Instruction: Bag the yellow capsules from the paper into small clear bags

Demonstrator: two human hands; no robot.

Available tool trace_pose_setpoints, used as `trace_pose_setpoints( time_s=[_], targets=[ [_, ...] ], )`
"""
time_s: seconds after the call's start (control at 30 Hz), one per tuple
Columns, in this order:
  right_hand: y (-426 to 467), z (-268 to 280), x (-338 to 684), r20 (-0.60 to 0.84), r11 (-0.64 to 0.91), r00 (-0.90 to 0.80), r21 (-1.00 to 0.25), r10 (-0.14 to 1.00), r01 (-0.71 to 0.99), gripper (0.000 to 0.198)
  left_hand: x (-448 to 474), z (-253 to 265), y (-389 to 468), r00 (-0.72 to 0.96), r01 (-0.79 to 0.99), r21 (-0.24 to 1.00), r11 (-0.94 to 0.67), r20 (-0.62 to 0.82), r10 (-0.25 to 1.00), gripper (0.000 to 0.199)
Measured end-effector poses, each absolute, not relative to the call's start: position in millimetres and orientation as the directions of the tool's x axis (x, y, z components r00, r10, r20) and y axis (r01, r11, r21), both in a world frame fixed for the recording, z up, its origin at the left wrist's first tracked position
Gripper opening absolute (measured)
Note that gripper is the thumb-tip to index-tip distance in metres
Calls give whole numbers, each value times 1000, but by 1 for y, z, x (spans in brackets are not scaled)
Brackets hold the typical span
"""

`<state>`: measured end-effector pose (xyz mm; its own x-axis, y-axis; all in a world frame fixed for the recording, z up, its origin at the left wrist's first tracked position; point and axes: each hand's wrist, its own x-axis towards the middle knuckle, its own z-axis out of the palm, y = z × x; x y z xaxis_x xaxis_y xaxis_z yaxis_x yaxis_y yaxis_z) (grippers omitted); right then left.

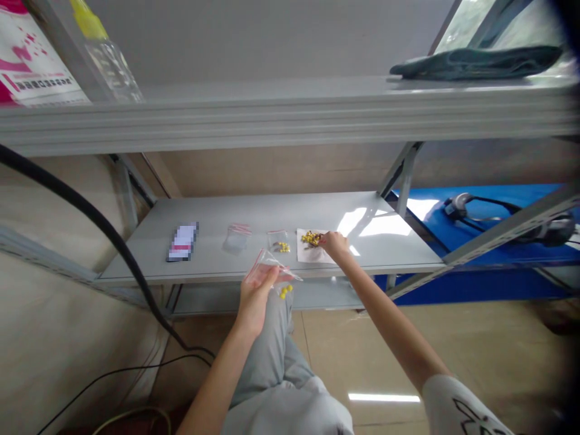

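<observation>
L hand (257, 294) pinches a small clear zip bag (270, 270) by its mouth, held out over my lap just off the front edge of the lower shelf (254, 208). Bag hangs tilted, red seal strip up; a few yellow beads (285, 292) sit at its low end, at abt 4 o'clock from my L palm.

R hand (334, 243) is stretched fwd onto the shelf, fingers bunched on the loose pile of yellow pieces (310, 238) lying on a white sheet (308, 254). Looks like a pinch on one or more pieces, but too small to be sure anything is actually gripped. Pile sits at 9 o'clock of the R hand, touching the fingertips.

Progress, as I judge it: one filled bag (280, 241) w/ yellow bits lies flat just L of the sheet, so that one reads as done. Next L, another bag (236, 237), seems empty, can't tell for certain. Bag in hand is partly filled. Pile still has a fair no. of pieces, so more filling left.

Elsewhere: small card or packet (183, 241) at far L of the shelf, black cable (113, 241) running down at 9 o'clock, clear bottle w/ yellow cap (111, 60) and dark cloth (475, 62) on the upper shelf.
</observation>
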<state>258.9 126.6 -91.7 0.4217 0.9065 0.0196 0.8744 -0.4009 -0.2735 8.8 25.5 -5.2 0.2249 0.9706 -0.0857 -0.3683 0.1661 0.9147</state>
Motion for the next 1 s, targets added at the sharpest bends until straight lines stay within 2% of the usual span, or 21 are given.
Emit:
trace_pose_setpoints(
  time_s=[0.17, 0.3, 0.43, 0.63, 0.8, 1.0],
  targets=[
    [121, -90, 258, 45, -380, 419, -341, 907, 860, 24, 9, -6, 24, 231, -371, 905, 208, -127, 965, 29],
    [125, -88, 266, 19, -384, 420, -369, 908, 847, 18, 7, -6, 24, 215, -349, 916, 199, -128, 968, 28],
    [136, -89, 274, -62, -414, 420, -340, 906, 844, 14, 6, -5, 23, 213, -317, 929, 190, -125, 969, 27],
    [144, -95, 272, -123, -439, 422, -280, 898, 854, 22, 11, -11, 23, 189, -307, 931, 195, -141, 972, 30],
    [146, -99, 270, -144, -485, 463, -243, 875, 840, 34, 13, -10, 26, 185, -360, 906, 221, -162, 969, 33],
    [147, -101, 272, -158, -513, 489, -230, 858, 827, 36, 14, -5, 28, 184, -415, 886, 205, -139, 973, 35]
  ],
)
